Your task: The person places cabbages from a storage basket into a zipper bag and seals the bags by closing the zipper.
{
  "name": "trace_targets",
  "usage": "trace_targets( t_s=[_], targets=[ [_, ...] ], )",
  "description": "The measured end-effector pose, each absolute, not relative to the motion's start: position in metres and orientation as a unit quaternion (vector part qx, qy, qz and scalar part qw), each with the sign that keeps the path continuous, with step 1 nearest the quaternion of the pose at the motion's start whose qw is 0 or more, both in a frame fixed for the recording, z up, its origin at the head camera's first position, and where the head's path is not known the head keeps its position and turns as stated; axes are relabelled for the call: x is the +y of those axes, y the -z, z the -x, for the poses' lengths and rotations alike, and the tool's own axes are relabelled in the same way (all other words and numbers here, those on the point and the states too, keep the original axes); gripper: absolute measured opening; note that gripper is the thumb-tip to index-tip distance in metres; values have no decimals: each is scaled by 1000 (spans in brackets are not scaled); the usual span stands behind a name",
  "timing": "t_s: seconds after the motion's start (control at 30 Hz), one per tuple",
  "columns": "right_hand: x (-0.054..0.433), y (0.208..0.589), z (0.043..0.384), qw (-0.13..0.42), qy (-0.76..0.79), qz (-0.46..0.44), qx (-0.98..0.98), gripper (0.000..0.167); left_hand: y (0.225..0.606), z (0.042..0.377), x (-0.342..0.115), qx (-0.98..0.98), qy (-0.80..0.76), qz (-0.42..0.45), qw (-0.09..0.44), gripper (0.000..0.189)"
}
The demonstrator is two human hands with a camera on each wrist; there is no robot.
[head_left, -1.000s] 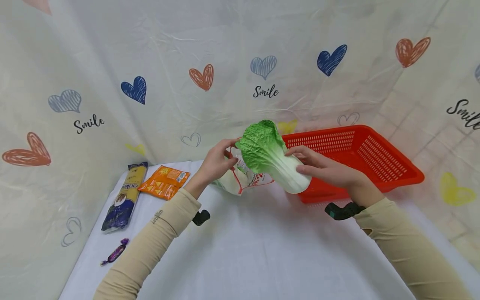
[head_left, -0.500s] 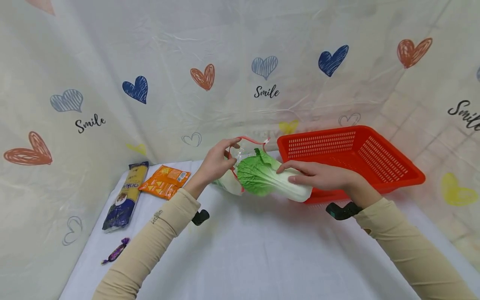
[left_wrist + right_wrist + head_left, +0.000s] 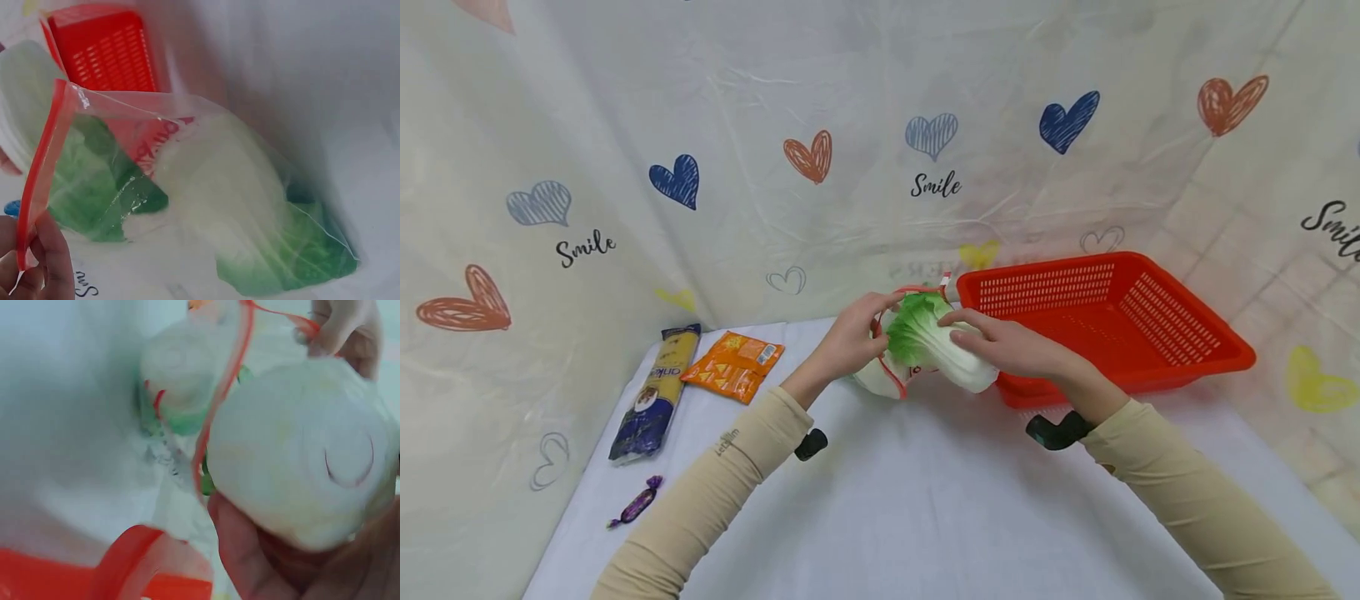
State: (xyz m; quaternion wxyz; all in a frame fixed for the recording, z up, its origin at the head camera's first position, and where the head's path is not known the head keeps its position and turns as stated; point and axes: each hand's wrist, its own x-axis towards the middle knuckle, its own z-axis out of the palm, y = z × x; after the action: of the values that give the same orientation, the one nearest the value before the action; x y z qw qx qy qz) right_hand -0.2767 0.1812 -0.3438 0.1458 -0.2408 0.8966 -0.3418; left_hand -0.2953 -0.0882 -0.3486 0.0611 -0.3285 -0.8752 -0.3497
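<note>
My left hand (image 3: 850, 335) pinches the red zip edge (image 3: 42, 165) of a clear zip bag, its mouth held apart. A napa cabbage (image 3: 212, 178) lies inside the bag, white base towards the mouth. With curled fingers, my right hand (image 3: 1026, 346) grips a second napa cabbage (image 3: 958, 350) by its white stalk. That cabbage's green leaves pass through the bag's mouth and show behind the plastic in the left wrist view. Its round white base (image 3: 300, 456) stays outside, facing the right wrist camera.
A red plastic basket (image 3: 1213, 367) stands to the right, close by the right hand. On the left of the white-covered table lie a noodle packet (image 3: 655, 396), an orange snack bag (image 3: 733, 367) and a purple wrapped candy (image 3: 637, 505). A printed curtain (image 3: 865, 225) rises behind.
My right hand has lowered the held cabbage and moved it left, leaves first, into the bag's mouth. My left hand has shifted slightly right, still pinching the bag's edge.
</note>
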Motion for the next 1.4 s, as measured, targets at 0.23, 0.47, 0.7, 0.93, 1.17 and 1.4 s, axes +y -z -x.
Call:
trace_targets(
  t_s=[0.23,0.47,0.7,0.93,1.17,1.4],
  targets=[
    [165,347,278,123,323,233,909,50,346,291,-83,-874,351,330,56,65],
    [160,353,282,162,361,246,885,67,345,292,-79,-875,356,325,51,63],
    [157,360,279,127,351,268,888,72,347,292,-75,-869,345,353,41,62],
    [159,361,276,144,375,295,867,71,346,291,-74,-857,368,358,43,64],
    [151,368,269,28,277,306,910,56,350,289,-72,-856,359,371,36,63],
    [140,377,268,-80,224,321,917,29,348,282,-63,-853,365,373,10,63]
  ],
)
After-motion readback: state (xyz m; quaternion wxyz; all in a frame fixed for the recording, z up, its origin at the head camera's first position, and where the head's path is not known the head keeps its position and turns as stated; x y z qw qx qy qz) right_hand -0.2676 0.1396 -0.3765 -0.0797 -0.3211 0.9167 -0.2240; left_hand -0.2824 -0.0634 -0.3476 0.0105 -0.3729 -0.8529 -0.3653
